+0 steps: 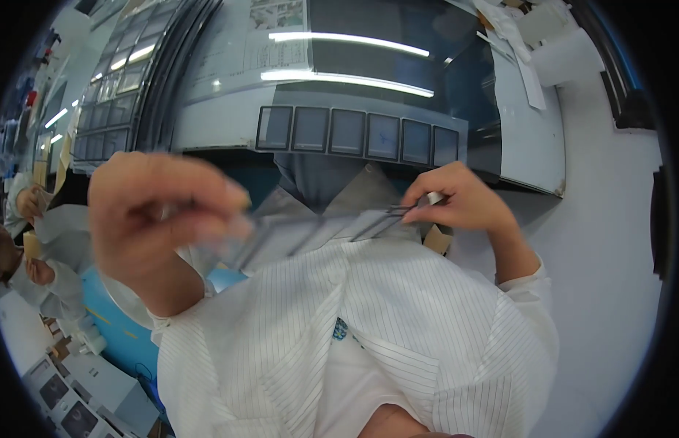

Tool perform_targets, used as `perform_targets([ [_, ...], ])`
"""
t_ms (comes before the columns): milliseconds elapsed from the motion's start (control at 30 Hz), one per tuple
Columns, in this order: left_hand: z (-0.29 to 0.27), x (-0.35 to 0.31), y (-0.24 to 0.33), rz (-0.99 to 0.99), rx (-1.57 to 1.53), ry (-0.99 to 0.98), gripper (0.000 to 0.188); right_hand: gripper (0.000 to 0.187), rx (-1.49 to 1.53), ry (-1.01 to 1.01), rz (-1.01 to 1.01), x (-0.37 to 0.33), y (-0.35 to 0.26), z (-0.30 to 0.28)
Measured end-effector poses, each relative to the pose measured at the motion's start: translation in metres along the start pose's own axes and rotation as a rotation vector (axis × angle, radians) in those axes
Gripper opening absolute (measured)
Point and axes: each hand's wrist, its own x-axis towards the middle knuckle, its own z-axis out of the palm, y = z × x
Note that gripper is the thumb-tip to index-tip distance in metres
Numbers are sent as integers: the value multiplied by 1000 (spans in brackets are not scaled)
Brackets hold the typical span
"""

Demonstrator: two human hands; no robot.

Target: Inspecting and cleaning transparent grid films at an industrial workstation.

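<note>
In front of my chest hangs a clear strip with black-framed panels (310, 235), tilted and blurred by motion. My left hand (160, 212), also smeared, pinches at its left end, where something whitish and see-through shows by the fingertips. At the strip's other end my right hand (463, 198) is closed, thumb against fingers. A small shiny silver piece (436, 198) shows at those fingers; its kind is unclear. Beyond the hands, a similar strip of several dark-framed rectangles (348, 133) lies along the table's near edge.
Stacked black-framed sheets (113, 95) stand at the table's left. A dark glossy sheet (398, 62) and a printed paper (230, 55) cover part of the table (533, 157). White papers (529, 69) lie at the far right. Another person's hand (40, 271) is at far left, near boxes (105, 379).
</note>
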Motion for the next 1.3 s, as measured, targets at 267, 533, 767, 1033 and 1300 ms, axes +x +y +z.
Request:
perform_targets([
  [267, 19, 28, -120, -503, 395, 306, 24, 26, -406, 286, 158, 6, 11, -85],
  [533, 51, 41, -86, -101, 1086, 45, 68, 71, -819, 206, 27, -14, -12, -32],
  [767, 35, 47, -93, -236, 1004, -318, 74, 65, -1094, 131, -107, -14, -3, -34],
  [1033, -34, 173, -94, -357, 828, -357, 21, 44, -925, 259, 11, 38, -8, -183],
  [1300, -94, 361, -193, 216, 1314, 210, 34, 33, -1384, 899, -118, 131, 51, -332],
])
